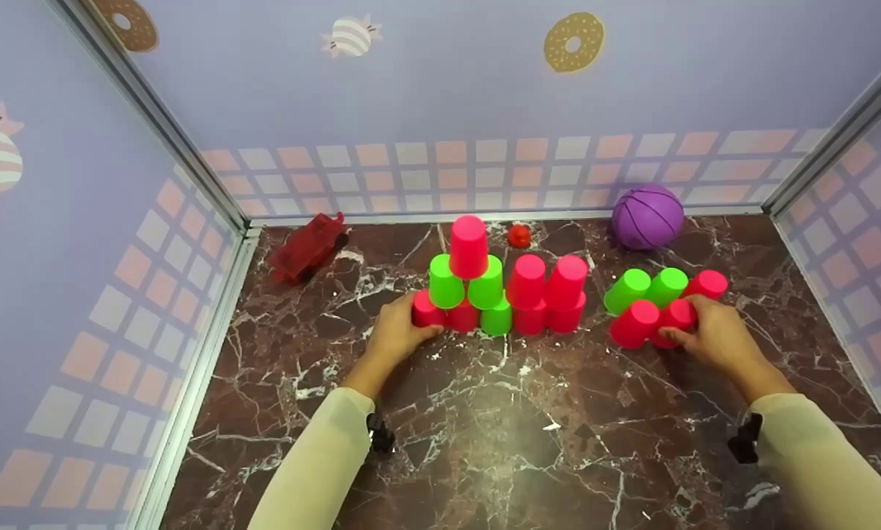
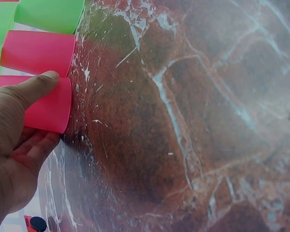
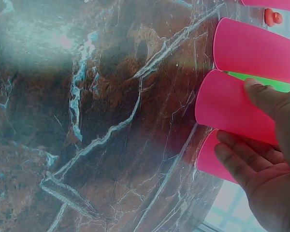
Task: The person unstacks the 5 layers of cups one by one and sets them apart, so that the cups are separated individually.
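Observation:
Upside-down pink and green cups form a stacked wall in the middle of the head view. At the bottom row's left end, my left hand (image 1: 398, 330) holds a pink cup (image 2: 53, 106), thumb on the near side and fingers beyond. Green cups (image 1: 446, 281) sit on that row's left part, with one pink cup (image 1: 469, 246) on top. Further right, pink cups (image 1: 567, 281) stand two high. In a separate group, my right hand (image 1: 720, 335) grips a pink cup (image 3: 232, 104) beside another front pink cup (image 1: 635, 324). Behind are two green cups (image 1: 628, 291) and a pink cup (image 1: 707, 285).
A purple ball (image 1: 648, 217) lies near the back wall, behind the right group. A small red toy (image 1: 519, 236) is behind the wall of cups. At the back left rests a red toy vehicle (image 1: 308, 248). Panels enclose the dark marbled surface (image 1: 484, 442).

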Tool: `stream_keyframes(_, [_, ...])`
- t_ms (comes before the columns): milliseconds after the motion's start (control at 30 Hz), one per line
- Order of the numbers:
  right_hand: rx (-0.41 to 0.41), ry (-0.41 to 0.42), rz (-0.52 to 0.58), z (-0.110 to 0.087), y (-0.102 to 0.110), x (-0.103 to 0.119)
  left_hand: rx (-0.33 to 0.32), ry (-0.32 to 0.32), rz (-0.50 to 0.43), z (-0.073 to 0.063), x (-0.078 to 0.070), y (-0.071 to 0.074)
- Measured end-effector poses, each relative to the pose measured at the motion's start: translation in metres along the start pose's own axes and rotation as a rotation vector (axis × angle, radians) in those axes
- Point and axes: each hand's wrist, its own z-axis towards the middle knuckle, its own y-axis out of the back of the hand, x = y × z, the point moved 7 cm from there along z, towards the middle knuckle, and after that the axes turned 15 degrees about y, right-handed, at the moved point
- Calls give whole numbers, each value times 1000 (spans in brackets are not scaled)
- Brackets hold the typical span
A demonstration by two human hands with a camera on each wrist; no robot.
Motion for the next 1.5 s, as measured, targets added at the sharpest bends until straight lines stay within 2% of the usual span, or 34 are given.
stream_keyframes(133, [5,-15,10,-2,-2,-2,44,34,-12,-13,-18,12])
stream_keyframes(333, [26,-41,30,-3,-8,-3,69,52,19,-14,-19,15])
stream_keyframes(567, [40,-65,47,-4,-11,-3,130,49,-33,-14,-20,19])
stream_keyframes(733, [27,-53,33,-4,-9,-2,101,-14,-36,-13,-22,23])
stream_keyframes(867, [19,-48,27,-4,-6,-3,87,-38,-16,-12,-24,25])
stream_keyframes(1233, [14,-54,61,-5,-5,-6,83,-42,0,-12,-26,23])
stream_keyframes(1400, [-16,-18,40,-6,-2,-1,82,-37,5,-13,-24,23])
stream_keyframes(1500, [-23,-2,7,-6,7,3,86,-25,8,-14,-23,22])
